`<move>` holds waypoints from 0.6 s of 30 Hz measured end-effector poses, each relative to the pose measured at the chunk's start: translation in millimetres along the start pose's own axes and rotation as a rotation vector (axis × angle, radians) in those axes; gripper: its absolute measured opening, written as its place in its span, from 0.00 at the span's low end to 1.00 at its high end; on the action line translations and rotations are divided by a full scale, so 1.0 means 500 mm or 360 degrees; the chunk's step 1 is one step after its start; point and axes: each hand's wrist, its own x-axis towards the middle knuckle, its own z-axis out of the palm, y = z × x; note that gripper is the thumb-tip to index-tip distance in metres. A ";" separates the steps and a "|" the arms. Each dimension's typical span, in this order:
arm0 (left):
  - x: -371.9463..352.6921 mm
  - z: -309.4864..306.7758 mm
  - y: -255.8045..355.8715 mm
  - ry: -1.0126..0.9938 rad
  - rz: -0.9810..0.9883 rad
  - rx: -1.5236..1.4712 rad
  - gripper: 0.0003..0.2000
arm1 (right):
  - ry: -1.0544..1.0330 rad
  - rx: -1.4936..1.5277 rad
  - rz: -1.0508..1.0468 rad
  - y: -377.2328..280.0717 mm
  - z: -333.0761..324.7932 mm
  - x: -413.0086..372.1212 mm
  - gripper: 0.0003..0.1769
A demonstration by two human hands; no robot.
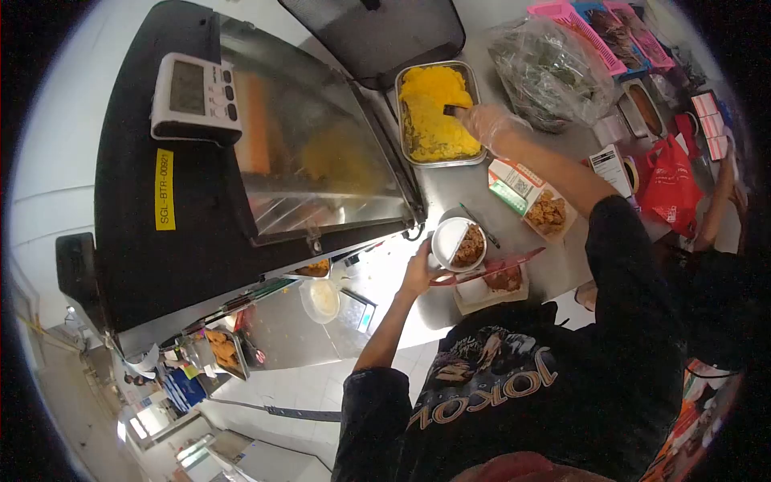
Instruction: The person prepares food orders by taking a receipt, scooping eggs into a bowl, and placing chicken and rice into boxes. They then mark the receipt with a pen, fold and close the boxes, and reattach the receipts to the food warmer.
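My left hand (416, 271) is closed on the side of a white bowl (437, 259). Inside the bowl, brown chopped food covers one part, with something smooth and white beside it. In a clear plastic glove, my right hand (490, 124) reaches over a metal tray (450, 163) of crumbly yellow food (430, 96). Its fingers close around a dark utensil (454, 109), whose lower end I cannot make out. Close to the bowl are a printed paper box (522, 185) holding brown fried pieces and an opened box (491, 301) with reddish-brown food.
A glass-fronted cabinet (321, 145) with a timer (197, 98) stands at left. A plastic bag of greens (554, 72) and pink baskets (574, 32) lie beyond the tray. At right, another person's hand (727, 169) is near stacked boxes (708, 124) and a red bag (671, 181).
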 end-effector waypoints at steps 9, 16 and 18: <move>0.082 0.033 0.019 -0.0078 0.0143 0.0238 0.46 | -0.0492 -0.0322 -0.0561 -0.041 -0.012 0.010 0.20; 0.129 0.048 0.085 0.0175 0.0228 0.0183 0.51 | -0.0781 0.0042 -0.0489 -0.062 -0.023 0.018 0.22; 0.134 0.045 0.091 0.0163 0.0209 0.0288 0.54 | -0.0848 0.0431 -0.0322 -0.048 -0.024 0.037 0.22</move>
